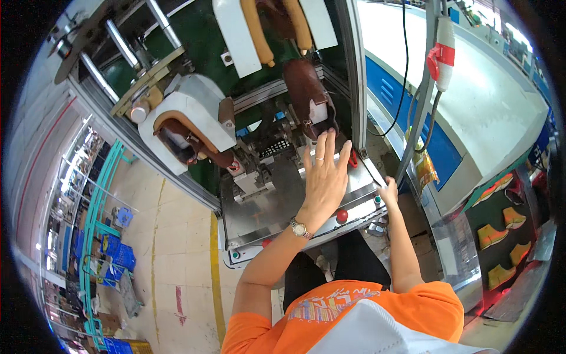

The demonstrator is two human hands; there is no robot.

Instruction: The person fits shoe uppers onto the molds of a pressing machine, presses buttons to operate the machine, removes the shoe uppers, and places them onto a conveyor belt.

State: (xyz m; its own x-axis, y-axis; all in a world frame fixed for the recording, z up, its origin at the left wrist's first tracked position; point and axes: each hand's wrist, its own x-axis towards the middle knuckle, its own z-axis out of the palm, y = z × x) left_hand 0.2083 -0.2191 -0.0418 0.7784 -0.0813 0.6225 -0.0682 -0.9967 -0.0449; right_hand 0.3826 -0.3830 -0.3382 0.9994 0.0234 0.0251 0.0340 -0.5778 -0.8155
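Left hand (324,183) is showing its back, fingers (330,147) pointing forward, slightly spread; left elbow (250,278) is sticking outward. Right forearm (401,239) is pointing forward, right hand (388,193) showing partly curled fingers.

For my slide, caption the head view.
Left hand by a brown shoe upper, right hand beside the metal worktop.

Blue crates (122,255), red-and-white plug (445,44).

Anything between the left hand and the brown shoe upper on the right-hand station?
Nothing visible. The left hand is open, its fingers right at the near end of the brown leather shoe upper; contact can't be told. The red handle sits to the right of the fingers, outside that path.
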